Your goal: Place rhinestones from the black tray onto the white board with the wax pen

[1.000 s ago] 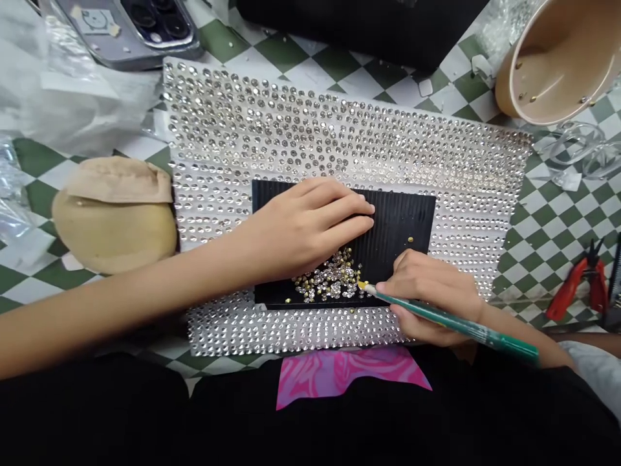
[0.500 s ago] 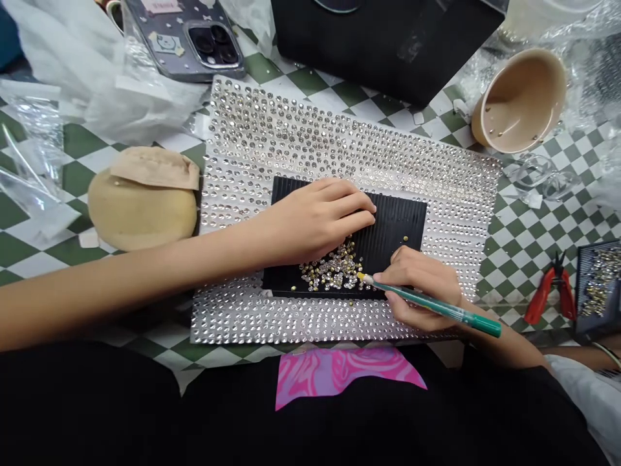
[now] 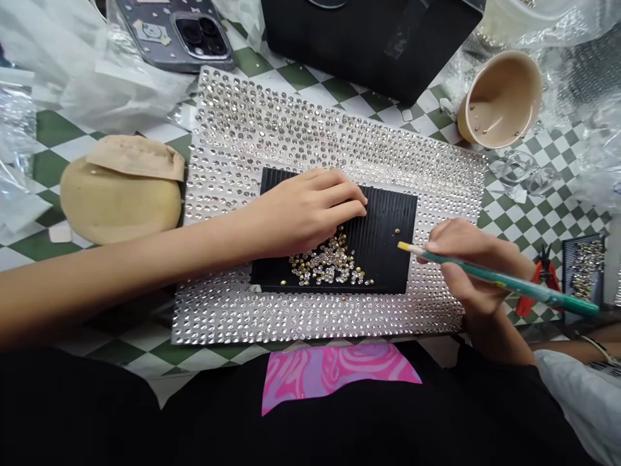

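My left hand lies flat, fingers together, on a black ribbed tray and holds it down. A heap of small loose rhinestones sits on the tray just below those fingers. My right hand grips a green picker pencil; its yellow tip hovers over the tray's right edge, raised off the heap. The tray rests on a large sheet covered in rows of rhinestones.
A tan bowl tilts at the back right. A beige sponge-like lump lies left. A phone, a black box and plastic bags are behind. Red pliers and a second stone tray sit right.
My right hand lifted the pencil tip away from the stone heap and drew it right, off toward the tray's edge. The left hand stayed on the tray. The camera view shifted.
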